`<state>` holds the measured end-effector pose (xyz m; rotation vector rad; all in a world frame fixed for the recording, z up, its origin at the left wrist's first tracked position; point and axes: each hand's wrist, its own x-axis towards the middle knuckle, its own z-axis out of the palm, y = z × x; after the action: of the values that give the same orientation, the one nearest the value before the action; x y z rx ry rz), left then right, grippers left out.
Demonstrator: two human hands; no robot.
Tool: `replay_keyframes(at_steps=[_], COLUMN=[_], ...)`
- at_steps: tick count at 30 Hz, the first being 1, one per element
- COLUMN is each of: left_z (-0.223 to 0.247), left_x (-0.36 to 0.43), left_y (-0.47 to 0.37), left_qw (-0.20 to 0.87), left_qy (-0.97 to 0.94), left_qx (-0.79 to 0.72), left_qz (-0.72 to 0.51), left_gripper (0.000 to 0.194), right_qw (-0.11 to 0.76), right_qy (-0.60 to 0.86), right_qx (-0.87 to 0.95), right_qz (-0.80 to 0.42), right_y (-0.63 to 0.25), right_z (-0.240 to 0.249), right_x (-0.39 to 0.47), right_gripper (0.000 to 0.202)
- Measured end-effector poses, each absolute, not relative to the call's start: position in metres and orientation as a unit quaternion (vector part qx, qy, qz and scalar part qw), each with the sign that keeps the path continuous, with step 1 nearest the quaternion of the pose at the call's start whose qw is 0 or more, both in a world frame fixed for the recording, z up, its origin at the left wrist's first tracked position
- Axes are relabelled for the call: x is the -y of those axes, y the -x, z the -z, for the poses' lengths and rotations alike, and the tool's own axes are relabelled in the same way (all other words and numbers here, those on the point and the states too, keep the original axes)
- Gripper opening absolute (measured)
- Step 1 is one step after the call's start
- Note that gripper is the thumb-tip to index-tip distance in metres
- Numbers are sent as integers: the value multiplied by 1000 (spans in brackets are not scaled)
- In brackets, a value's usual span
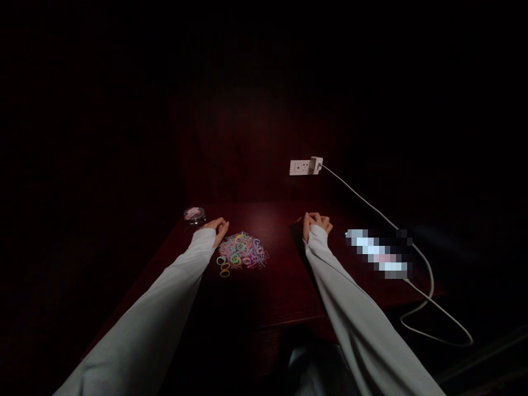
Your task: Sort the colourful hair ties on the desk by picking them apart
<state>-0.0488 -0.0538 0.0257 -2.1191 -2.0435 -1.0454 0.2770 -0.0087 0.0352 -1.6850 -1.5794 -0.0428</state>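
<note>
A heap of small multicoloured elastic bands (243, 252) lies on the dark red wooden table (276, 297). At the heap's far left edge rests my left hand (216, 226), its fingers curled in and nothing visible in them. My right hand (317, 222) lies on the table well to the right of the heap, loosely closed, with a ring on one finger. No object shows in it either. Just beyond my left hand stands a round clear container (194, 215) with a pink pattern on top.
To the right of my right arm lies a lit, pixelated device (377, 254) with a white cable (432, 275) attached. The cable loops past the table's right edge up to a charger (315, 164) in the wall socket (299, 167). The surroundings are very dark.
</note>
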Motion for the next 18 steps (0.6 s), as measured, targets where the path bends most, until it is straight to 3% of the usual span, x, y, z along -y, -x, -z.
replay_keyframes(at_steps=[8, 18], left_z=[-29, -9], left_x=[56, 47], left_y=[41, 35], left_qw=[-53, -67], left_qy=[762, 763], left_qx=[609, 588], left_qz=[216, 260], left_gripper=[39, 29], right_qw=[363, 299], right_qy=[586, 561], right_qx=[724, 767], right_qz=[5, -84], right_y=[-202, -172], right_z=[-31, -28], right_x=[27, 40], right_gripper=[45, 46])
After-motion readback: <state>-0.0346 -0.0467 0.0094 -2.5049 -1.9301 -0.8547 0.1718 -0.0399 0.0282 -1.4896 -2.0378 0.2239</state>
